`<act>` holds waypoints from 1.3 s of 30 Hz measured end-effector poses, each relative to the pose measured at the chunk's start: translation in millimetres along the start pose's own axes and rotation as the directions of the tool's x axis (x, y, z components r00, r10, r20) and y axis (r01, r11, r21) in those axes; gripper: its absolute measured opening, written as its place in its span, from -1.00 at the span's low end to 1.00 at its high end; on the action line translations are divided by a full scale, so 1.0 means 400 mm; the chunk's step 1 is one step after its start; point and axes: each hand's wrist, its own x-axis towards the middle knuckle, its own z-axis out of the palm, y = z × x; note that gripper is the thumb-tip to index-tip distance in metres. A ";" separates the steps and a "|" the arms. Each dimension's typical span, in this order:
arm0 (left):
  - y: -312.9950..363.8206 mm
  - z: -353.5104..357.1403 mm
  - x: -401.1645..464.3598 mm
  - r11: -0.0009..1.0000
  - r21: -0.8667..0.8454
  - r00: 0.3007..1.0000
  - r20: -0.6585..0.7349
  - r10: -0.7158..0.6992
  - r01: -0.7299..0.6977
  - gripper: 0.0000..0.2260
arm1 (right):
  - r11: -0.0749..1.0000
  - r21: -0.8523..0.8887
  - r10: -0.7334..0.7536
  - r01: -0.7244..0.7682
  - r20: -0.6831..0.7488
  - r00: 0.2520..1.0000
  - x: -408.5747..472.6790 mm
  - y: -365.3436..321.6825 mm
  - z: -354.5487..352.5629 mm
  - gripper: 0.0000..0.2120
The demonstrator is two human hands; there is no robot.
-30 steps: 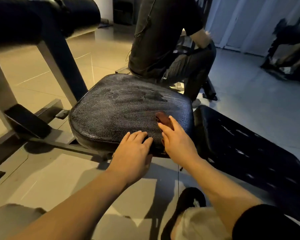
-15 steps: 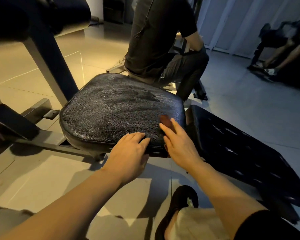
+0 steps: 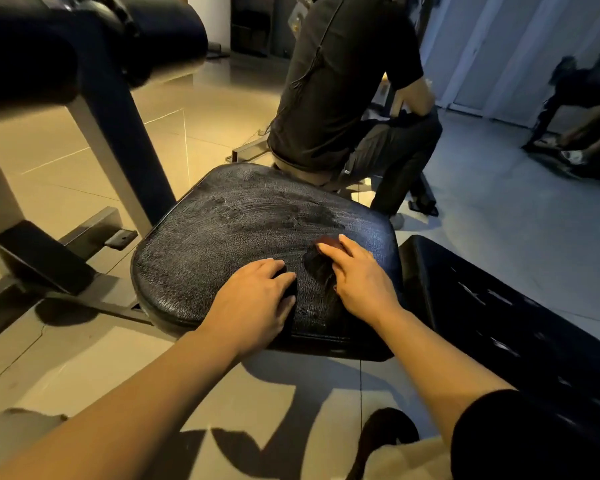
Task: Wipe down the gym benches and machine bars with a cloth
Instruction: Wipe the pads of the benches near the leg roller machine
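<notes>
Cloth [image 3: 321, 263], dark, reddish-brown and crumpled, is pressed onto the near right part of the black, textured vinyl seat pad [image 3: 229, 237] by the right hand [image 3: 359, 282]; the grip of that hand is flat rather than closed, its fingers laid straight over the cloth, with one edge of the fabric showing past the fingertips and a bunched part showing to the left of the hand. The left hand [image 3: 253, 303] is laid palm down on the near edge of the same pad, just beside the cloth, its fingers extended and nothing held in them. Pale, streaky smears are seen across the middle of the pad. To the right of the pad, and just beside it, a long black padded bench section [image 3: 499, 306] is seen sloping toward the camera. The pad is carried on a grey metal frame [image 3: 97, 237] whose slanted post rises to the left, where a large black padded roll [image 3: 84, 32] is mounted above. A black sleeve [image 3: 520, 441] is seen on the right forearm, and a dark shoe [image 3: 385, 434] rests on the glossy tiled floor [image 3: 187, 126] below. Beyond the pad, a person in dark clothes [image 3: 343, 84] is seated with the back turned.
</notes>
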 end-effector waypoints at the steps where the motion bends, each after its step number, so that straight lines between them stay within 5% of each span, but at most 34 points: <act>1: -0.001 0.004 0.015 1.000 0.000 1.000 -0.001 0.011 -0.011 -0.68 | 1.000 -0.001 0.014 -0.014 -0.002 1.000 0.015 0.012 -0.004 -0.59; 23: -0.144 0.029 0.240 0.998 -0.006 0.996 -0.063 0.070 -0.070 -0.67 | 0.972 -0.106 0.203 -0.209 -0.063 0.977 0.319 0.181 -0.016 -0.58; 28: -0.186 -0.006 0.245 0.999 0.001 0.996 -0.075 0.046 -0.046 -0.72 | 0.987 -0.079 0.137 -0.143 -0.068 0.988 0.383 0.099 0.022 -0.58; 36: -0.242 -0.033 0.214 0.995 -0.040 0.994 -0.053 -0.099 0.097 -0.72 | 0.977 0.032 -0.212 0.211 0.054 0.976 0.401 -0.102 0.077 -0.57; 39: -0.252 -0.041 0.207 0.993 -0.043 0.993 -0.052 -0.109 0.107 -0.70 | 0.992 0.015 -0.129 0.128 0.010 0.992 0.428 -0.020 0.048 -0.54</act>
